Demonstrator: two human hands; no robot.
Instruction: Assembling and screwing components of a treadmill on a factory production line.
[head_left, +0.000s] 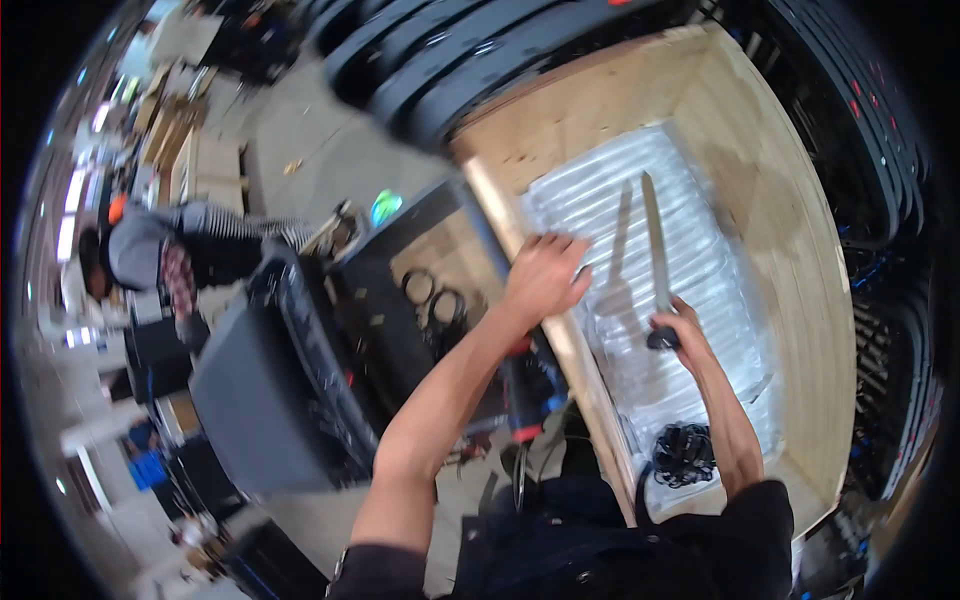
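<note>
A long, narrow metal blade with a black handle (657, 240) is in my right hand (684, 332), with the fingers wrapped around the handle. Its tip points away from me, above the clear, ribbed plastic wrapping (650, 210) inside a wooden crate (800, 300). Whether it is a saw or a long knife, I cannot make out. My left hand (546, 277) lies over the crate's left edge, fingers bent over the wood. Close to my right forearm, a tangled black bundle (684, 455) rests on the wrapping.
Left of the crate stands a dark bin (440, 225) with black rings (448, 305) in it. A black-and-red tool (525, 400) hangs beside the crate's near left side. Stacked dark curved parts (440, 70) crowd the far side and right. A person (150, 245) bends over at left.
</note>
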